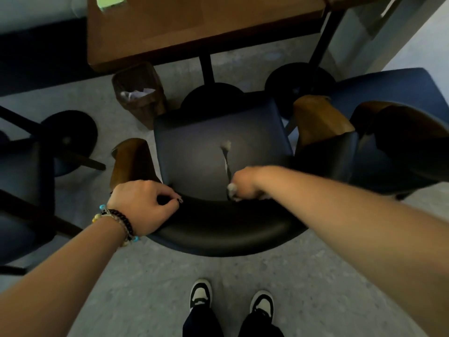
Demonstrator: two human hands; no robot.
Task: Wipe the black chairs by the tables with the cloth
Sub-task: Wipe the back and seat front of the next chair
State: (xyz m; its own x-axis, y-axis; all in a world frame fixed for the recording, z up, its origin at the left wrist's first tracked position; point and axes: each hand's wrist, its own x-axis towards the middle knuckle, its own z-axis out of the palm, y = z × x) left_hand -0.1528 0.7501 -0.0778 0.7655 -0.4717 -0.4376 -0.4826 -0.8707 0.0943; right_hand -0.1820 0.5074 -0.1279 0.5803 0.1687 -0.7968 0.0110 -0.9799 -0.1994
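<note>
Your left hand [143,206] grips the curved backrest of the black chair [218,166], fingers curled over its top edge. Your right hand [245,182] is clenched on the cloth [232,189], pressing it against the backrest's inner side above the seat.

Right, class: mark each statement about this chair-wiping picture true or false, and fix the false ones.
1. The left hand grips the chair's backrest. True.
2. The right hand holds the cloth. True.
3. The bin is empty. False: white crumpled paper lies in it.
4. The bracelets are on the right wrist. False: they are on the left wrist.
5. The table stands beyond the chair. True.
</note>
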